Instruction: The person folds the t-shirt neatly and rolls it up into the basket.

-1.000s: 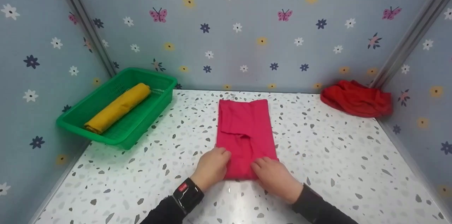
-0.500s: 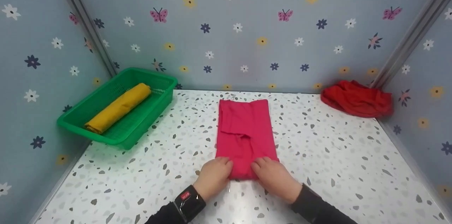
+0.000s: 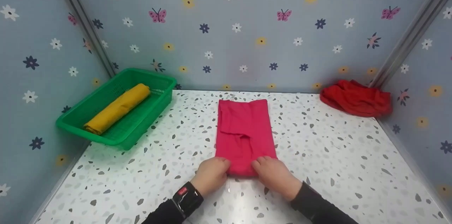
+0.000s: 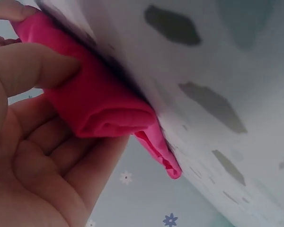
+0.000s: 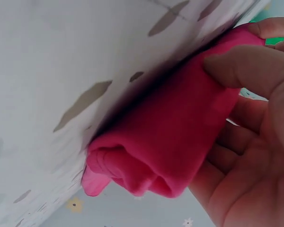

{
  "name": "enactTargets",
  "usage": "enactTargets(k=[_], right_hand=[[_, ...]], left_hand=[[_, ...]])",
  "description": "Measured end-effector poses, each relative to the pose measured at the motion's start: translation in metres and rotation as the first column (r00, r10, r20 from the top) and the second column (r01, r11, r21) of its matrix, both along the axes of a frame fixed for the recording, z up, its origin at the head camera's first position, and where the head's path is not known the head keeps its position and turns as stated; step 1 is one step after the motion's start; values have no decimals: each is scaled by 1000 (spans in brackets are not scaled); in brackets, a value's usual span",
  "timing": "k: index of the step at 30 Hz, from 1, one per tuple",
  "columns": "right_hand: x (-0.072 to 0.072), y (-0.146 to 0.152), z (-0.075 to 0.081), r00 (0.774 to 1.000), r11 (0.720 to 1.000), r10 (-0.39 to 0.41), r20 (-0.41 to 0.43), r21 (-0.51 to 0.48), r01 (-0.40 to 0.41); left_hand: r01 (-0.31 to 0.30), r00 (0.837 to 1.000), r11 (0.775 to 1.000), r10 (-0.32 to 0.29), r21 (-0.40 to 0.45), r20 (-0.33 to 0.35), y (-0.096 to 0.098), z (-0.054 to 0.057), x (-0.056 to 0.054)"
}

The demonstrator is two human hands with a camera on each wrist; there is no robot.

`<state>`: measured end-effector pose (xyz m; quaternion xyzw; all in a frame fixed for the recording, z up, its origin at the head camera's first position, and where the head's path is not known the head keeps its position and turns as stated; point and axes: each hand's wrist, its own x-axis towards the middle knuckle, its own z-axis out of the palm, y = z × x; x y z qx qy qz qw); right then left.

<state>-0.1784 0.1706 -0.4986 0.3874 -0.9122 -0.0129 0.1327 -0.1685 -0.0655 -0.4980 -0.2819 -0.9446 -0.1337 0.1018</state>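
– Locate the pink cloth (image 3: 243,121).
– On the table (image 3: 346,174), right of the green basket (image 3: 129,124).
– Grip state?
– Left hand (image 3: 211,175) and right hand (image 3: 277,175) both grip its rolled end, equally near; its long axis runs away from them. The left hand lies nearer the basket.

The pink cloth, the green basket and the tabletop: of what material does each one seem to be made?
Pink cloth: soft, matte fabric, judging by its creases and rolled layers; the fibre cannot be told. Green basket: probably moulded plastic, with a slight sheen and perforated walls. Tabletop: terrazzo look, grey chips on white with a glossy reflection; stone or printed sheet, I cannot tell.
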Motion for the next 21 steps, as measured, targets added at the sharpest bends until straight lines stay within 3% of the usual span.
enactTargets(k=[7, 11, 16, 21], right_hand=[[1, 4, 5, 1000, 1000, 17, 26, 2, -17], [3, 6, 13, 995, 999, 33, 90, -7, -33], [4, 10, 23, 973, 997, 62, 223, -58, -51], [-3, 15, 27, 950, 994, 88, 299, -85, -65]], left_hand=[[12, 996, 997, -19, 74, 86, -6, 5, -2], [24, 990, 995, -36, 95, 135, -9, 8, 2], [52, 981, 988, -78, 149, 175, -14, 9, 4], [42, 961, 975, -99, 217, 259, -19, 9, 0]])
